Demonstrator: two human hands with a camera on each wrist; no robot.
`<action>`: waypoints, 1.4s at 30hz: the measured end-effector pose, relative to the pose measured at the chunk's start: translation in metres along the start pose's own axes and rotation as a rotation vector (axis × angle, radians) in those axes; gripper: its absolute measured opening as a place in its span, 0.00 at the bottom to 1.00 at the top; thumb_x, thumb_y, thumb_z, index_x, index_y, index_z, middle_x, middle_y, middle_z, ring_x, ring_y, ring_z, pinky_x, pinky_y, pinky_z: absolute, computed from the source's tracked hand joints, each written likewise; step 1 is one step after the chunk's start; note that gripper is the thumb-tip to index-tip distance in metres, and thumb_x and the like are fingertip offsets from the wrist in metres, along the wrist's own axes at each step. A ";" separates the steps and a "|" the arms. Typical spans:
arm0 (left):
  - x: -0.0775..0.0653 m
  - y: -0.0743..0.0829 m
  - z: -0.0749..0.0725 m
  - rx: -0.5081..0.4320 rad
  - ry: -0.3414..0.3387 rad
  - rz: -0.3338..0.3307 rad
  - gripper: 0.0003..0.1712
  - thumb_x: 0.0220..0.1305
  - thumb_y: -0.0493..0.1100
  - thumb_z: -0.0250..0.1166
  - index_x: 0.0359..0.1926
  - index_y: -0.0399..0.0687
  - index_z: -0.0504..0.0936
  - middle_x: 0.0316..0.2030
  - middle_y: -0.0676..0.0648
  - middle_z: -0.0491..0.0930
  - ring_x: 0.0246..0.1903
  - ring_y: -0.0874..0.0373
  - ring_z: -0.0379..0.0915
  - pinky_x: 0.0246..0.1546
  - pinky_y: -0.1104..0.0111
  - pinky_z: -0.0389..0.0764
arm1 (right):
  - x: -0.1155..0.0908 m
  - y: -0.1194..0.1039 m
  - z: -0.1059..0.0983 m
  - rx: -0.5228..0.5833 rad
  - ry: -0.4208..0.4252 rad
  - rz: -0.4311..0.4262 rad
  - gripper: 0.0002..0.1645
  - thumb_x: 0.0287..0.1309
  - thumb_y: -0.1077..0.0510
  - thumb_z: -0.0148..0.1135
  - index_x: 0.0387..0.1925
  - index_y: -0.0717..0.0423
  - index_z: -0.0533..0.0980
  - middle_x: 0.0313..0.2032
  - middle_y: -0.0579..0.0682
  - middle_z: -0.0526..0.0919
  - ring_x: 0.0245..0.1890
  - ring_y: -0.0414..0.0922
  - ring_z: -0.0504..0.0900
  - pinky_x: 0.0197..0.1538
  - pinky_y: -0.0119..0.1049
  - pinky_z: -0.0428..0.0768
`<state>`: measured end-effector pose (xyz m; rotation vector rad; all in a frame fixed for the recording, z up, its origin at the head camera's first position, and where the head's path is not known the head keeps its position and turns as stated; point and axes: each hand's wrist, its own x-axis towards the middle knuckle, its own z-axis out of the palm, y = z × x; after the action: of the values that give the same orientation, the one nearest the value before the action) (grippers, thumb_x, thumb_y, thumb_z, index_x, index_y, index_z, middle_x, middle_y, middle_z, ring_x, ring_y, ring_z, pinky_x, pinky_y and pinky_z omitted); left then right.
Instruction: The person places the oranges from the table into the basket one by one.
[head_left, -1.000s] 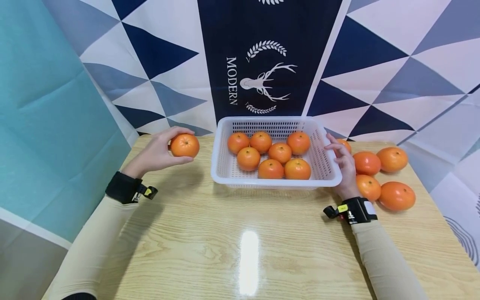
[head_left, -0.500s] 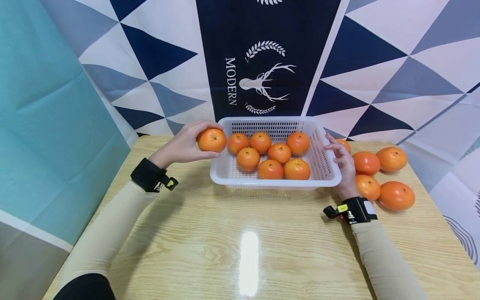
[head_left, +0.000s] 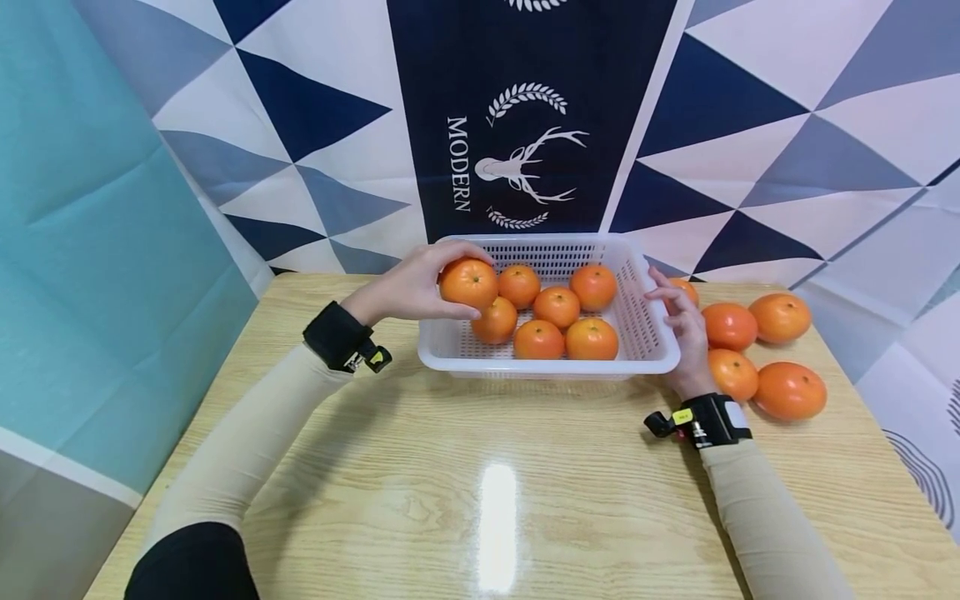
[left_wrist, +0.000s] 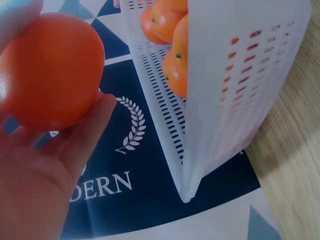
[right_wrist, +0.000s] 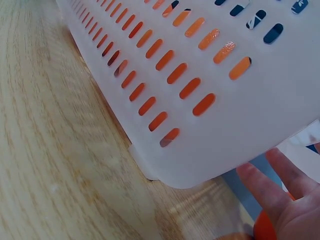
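Observation:
My left hand (head_left: 408,287) grips an orange (head_left: 469,284) between thumb and fingers, over the left end of a white plastic basket (head_left: 555,366). In the left wrist view the held orange (left_wrist: 55,70) is beside the basket's perforated wall (left_wrist: 225,110). Several oranges (head_left: 557,307) lie inside the basket; the held one hides an orange at the left. My right hand (head_left: 688,343) rests against the basket's right end, and its fingers (right_wrist: 265,187) touch the outer wall in the right wrist view.
Several more oranges (head_left: 791,391) lie on the wooden table (head_left: 390,492) to the right of my right hand. Behind the basket rises a patterned cloth (head_left: 525,100) with a deer print. A teal cloth (head_left: 112,217) hangs at the left.
My left hand has carried the orange rightward, from beside the basket to over its left end. My right hand has stayed at the basket's right end.

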<state>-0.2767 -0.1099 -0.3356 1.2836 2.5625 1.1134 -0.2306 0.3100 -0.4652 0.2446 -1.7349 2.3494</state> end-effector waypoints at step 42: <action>0.015 -0.007 0.024 0.292 -0.453 0.022 0.33 0.55 0.41 0.76 0.63 0.47 0.79 0.55 0.44 0.84 0.52 0.46 0.81 0.63 0.56 0.81 | 0.000 0.001 -0.001 -0.002 0.000 0.005 0.37 0.63 0.69 0.28 0.47 0.40 0.84 0.89 0.47 0.61 0.91 0.50 0.52 0.75 0.34 0.68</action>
<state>-0.2823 -0.0882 -0.3535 1.4248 2.4156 0.3890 -0.2313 0.3103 -0.4661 0.2403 -1.7396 2.3509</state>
